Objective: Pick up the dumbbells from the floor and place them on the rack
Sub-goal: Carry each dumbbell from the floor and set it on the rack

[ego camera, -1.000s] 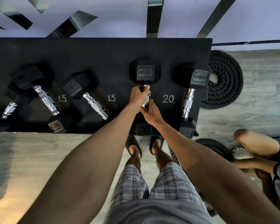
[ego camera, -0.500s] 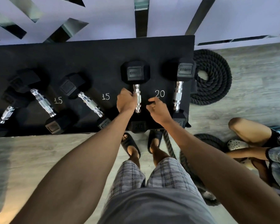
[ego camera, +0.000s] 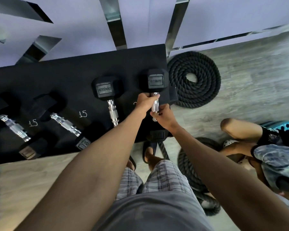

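Observation:
Several black hex dumbbells with chrome handles lie on a black rack (ego camera: 73,75) marked 15 and 20 in chalk. At the rack's right end lies the rightmost dumbbell (ego camera: 157,80). My left hand (ego camera: 146,101) grips the top of its handle just below the far head. My right hand (ego camera: 163,115) holds the lower part of the same handle. To its left lies another large dumbbell (ego camera: 105,89), free of both hands. Two smaller dumbbells (ego camera: 65,124) (ego camera: 15,129) lie further left.
A coiled black battle rope (ego camera: 193,80) lies on the wooden floor right of the rack, and more rope (ego camera: 190,165) lies by my feet. Another person's legs (ego camera: 240,130) are at the right. A white wall with mirror strips stands behind the rack.
Both hands have left the middle 20 dumbbell and moved right onto the rightmost dumbbell's handle. The camera has swung right as well.

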Demonstrator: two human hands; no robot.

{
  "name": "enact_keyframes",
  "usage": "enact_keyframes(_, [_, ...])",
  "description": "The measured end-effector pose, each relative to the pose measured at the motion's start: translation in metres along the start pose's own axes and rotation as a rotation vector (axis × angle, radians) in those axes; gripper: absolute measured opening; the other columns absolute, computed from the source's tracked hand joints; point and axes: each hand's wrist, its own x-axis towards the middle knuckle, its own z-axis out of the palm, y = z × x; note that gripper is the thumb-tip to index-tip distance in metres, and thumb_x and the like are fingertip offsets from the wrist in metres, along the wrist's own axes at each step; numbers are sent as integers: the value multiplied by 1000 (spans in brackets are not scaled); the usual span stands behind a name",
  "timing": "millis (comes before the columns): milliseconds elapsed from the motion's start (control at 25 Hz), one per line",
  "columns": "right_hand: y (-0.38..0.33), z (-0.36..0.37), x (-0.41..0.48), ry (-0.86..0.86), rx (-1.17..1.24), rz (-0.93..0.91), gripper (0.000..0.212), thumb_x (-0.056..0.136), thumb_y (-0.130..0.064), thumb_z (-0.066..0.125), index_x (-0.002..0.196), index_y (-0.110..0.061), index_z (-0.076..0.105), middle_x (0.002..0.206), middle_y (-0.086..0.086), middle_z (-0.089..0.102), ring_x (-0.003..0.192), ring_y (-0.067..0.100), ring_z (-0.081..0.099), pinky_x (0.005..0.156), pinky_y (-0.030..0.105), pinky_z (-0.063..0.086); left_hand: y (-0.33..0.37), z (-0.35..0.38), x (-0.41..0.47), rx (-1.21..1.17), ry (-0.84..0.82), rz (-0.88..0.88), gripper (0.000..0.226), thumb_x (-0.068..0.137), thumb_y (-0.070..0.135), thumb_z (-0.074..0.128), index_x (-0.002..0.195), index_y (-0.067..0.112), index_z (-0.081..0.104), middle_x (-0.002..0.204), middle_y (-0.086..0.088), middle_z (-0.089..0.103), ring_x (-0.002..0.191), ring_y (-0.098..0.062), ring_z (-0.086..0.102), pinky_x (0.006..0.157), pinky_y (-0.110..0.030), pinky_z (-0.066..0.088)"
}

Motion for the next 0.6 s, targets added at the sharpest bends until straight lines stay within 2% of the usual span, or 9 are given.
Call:
enact_keyframes(120, [2, 10, 12, -62, 119, 4, 39, 88, -26, 70, 114, -5, 51, 91, -1, 62, 76, 11, 61, 73, 30, 47, -2, 6, 12, -188, 13, -85, 25, 85, 17, 71, 103, -1, 70, 102, -12, 74, 98, -23, 71, 96, -39, 55])
enact_keyframes(200, [-2, 12, 14, -55, 145, -21, 26, 91, -21, 67, 108, -8, 52, 86, 3, 65, 63, 5, 60, 60, 17, 44, -3, 10, 12, -248, 16, -93, 20, 88, 11, 68, 102, -3, 69, 100, -11, 74, 99, -23, 71, 93, -40, 56])
enact_keyframes(280, [-4, 13, 12, -24, 178, -25, 19, 93, -18, 64, 105, -10, 52, 85, 4, 64, 59, 3, 58, 47, 8, 39, -3, 11, 14, -265, 15, -87, 18, 90, 10, 66, 102, -3, 69, 95, -8, 72, 96, -22, 71, 90, -38, 57])
enact_keyframes(480, [-7, 5, 17, -9, 187, -71, 18, 93, -18, 62, 105, -11, 51, 85, 8, 67, 60, 10, 62, 46, 9, 42, 8, 15, 17, -270, 31, -72, 11, 91, 12, 64, 94, 3, 69, 90, -5, 71, 91, -19, 70, 88, -37, 57])
enact_keyframes(600, [-15, -7, 27, -15, 191, -130, 19, 93, -18, 62, 108, -11, 52, 83, 6, 67, 58, 6, 63, 50, 11, 44, 22, 15, 21, -277, 46, -53, 10, 91, 14, 64, 84, 9, 68, 87, -4, 71, 88, -20, 70, 89, -38, 58])
